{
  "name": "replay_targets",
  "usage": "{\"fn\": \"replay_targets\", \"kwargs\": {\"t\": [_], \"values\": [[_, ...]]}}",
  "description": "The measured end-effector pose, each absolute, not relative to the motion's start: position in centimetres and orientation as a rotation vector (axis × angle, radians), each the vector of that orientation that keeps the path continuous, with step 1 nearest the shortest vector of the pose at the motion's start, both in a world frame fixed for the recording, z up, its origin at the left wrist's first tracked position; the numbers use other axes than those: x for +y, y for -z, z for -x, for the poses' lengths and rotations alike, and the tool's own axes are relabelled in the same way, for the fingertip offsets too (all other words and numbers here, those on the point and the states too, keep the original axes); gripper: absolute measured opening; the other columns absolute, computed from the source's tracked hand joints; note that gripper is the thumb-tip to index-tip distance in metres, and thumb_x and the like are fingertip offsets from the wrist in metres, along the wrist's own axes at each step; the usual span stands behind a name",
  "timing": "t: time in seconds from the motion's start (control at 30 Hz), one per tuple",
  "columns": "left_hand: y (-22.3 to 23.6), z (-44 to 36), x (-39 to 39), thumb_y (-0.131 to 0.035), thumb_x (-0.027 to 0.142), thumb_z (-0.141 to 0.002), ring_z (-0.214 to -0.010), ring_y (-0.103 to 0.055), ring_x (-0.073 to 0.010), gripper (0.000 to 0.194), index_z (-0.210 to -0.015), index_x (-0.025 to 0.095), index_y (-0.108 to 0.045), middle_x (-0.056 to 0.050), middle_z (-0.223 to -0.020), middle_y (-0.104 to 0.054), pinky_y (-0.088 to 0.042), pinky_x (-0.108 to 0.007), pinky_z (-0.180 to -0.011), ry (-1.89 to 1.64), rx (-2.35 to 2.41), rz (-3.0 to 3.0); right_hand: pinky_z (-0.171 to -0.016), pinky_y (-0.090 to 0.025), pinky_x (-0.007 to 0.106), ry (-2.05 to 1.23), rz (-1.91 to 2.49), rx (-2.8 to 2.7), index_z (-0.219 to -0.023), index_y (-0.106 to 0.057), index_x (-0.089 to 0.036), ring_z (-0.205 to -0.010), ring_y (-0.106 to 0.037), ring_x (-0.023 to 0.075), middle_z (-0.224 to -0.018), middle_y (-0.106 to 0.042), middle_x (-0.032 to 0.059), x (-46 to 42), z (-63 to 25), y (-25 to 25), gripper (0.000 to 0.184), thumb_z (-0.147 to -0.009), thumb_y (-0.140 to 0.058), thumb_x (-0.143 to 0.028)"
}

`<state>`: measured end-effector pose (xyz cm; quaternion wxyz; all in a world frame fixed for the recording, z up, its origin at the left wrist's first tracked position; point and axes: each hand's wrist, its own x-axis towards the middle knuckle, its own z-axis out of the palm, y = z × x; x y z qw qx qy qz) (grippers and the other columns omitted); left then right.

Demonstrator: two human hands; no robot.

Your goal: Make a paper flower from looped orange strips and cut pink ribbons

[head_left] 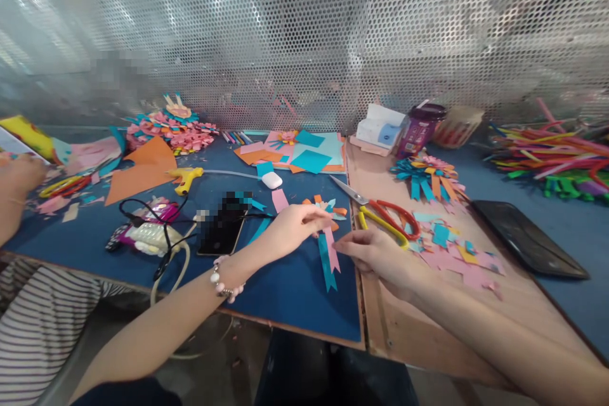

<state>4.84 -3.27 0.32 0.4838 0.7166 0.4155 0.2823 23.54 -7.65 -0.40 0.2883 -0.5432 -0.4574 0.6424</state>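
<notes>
A small paper flower [339, 210] with orange and pale blue petals lies at the front of the blue tabletop. Two notched paper strips, one pink [332, 254] and one teal [326, 266], hang down from it like tails. The fingers of my left hand [297, 225] are closed where the strips meet the flower, partly hiding it. My right hand [373, 254] pinches the pink strip's right edge, fingertips together. Just beyond my right hand lie scissors [380, 212] with red and yellow handles, blades toward the back left.
Left of my arm are a phone [223, 225], cables and a yellow glue gun [185, 179]. Coloured paper sheets [309, 155], heaped paper flowers [171, 130], scraps [466, 260], a black case [526, 238] and pipe cleaners [561, 152] surround the spot. Another person's hand [16, 190] is far left.
</notes>
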Motion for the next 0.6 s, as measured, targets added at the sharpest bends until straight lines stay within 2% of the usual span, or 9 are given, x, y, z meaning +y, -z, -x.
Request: {"fn": "replay_targets", "kwargs": {"t": [0.13,0.27,0.6], "values": [[0.5,-4.4,-3.1,-0.061,0.042,-0.082,-0.071,-0.061,-0.0159,0.028,-0.091,0.017,-0.069,-0.006,-0.095,-0.07,-0.047,-0.024,-0.058,-0.668,1.121,-1.813,-0.032,-0.017,0.019,-1.728,1.538,-1.186,-0.064,-0.055,-0.016,-0.031,-0.028,0.0028,-0.042,-0.036,-0.0103,-7.6,-23.4,0.8,0.022,-0.067,-0.07,-0.033],[1.0,-4.2,-2.8,-0.062,0.042,-0.079,-0.067,-0.058,-0.0156,0.029,-0.088,0.015,-0.067,-0.006,-0.087,-0.068,-0.041,-0.02,-0.046,-0.629,1.099,-1.77,-0.03,-0.023,0.019,-1.716,1.513,-1.251,-0.058,-0.052,-0.017,-0.028,-0.038,0.0043,-0.043,-0.039,-0.0091,-7.6,-23.2,1.4,0.025,-0.07,-0.067,-0.033],[1.3,-4.2,-2.5,-0.069,0.042,-0.073,-0.068,-0.056,-0.0136,0.03,-0.084,0.013,-0.068,-0.005,-0.08,-0.066,-0.036,-0.018,-0.046,-0.601,1.085,-1.649,-0.029,-0.023,0.018,-1.739,1.516,-1.269,-0.06,-0.051,-0.017,-0.026,-0.037,0.004,-0.043,-0.04,-0.0101,-7.6,-23.1,1.5,0.025,-0.073,-0.064,-0.034]]}}
